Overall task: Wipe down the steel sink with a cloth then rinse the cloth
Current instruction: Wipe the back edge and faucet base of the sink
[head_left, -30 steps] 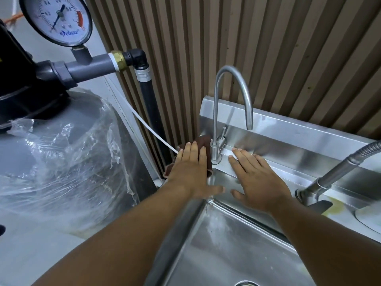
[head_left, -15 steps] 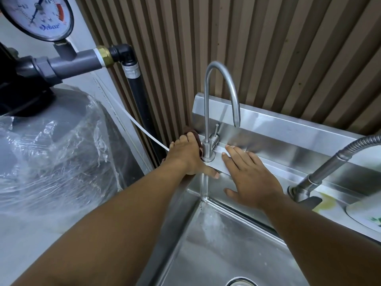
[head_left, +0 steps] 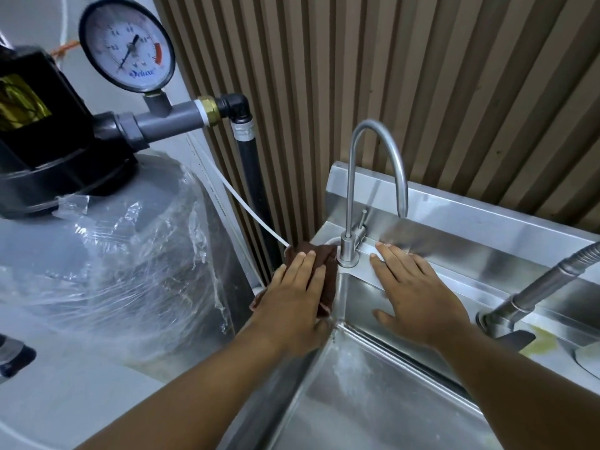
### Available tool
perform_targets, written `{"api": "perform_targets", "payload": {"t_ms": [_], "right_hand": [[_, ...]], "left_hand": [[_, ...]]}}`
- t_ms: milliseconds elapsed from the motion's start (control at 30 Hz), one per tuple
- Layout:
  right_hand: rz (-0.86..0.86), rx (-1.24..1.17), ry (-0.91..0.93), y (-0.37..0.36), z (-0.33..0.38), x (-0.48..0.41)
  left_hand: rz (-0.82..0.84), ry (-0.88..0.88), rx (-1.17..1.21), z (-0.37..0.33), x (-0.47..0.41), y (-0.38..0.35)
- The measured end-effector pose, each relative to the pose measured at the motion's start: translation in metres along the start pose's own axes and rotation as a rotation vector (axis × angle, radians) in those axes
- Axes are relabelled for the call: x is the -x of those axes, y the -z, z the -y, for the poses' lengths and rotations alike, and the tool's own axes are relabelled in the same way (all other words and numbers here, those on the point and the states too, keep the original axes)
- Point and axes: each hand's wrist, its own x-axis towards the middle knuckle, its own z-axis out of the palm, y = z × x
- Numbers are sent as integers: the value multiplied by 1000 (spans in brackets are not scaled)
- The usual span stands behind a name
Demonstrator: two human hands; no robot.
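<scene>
The steel sink (head_left: 367,404) fills the lower right, its back ledge running under the slatted wall. A dark brown cloth (head_left: 319,254) lies on the sink's far left corner, just left of the base of the gooseneck tap (head_left: 349,203). My left hand (head_left: 292,306) presses flat on the cloth with straight fingers, covering most of it. My right hand (head_left: 412,297) rests flat, fingers spread, on the back ledge to the right of the tap's base, holding nothing.
A plastic-wrapped grey tank (head_left: 107,261) stands left of the sink, with a pressure gauge (head_left: 125,47) and grey pipe (head_left: 168,120) above it. A black hose (head_left: 256,196) and thin white tube (head_left: 246,209) run down beside the corner. A flexible metal hose (head_left: 545,280) rises at right.
My left hand has slid the cloth back toward me along the sink's left corner, so more cloth shows beyond my fingertips. My right hand stays planted on the ledge.
</scene>
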Motion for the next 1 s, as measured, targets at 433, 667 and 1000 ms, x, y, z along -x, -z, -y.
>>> {"api": "perform_targets", "payload": {"t_ms": [433,667,1000], "right_hand": [[14,7,-4,-2,-1,1],[18,-10,-2,-2,-2,0],[2,-21,-9,-4,-2,0]], "left_hand": [[92,73,-18,-14,-57,10],[-95,41,99,0,-8,2],[-553,785,1414,-10,-69,67]]}}
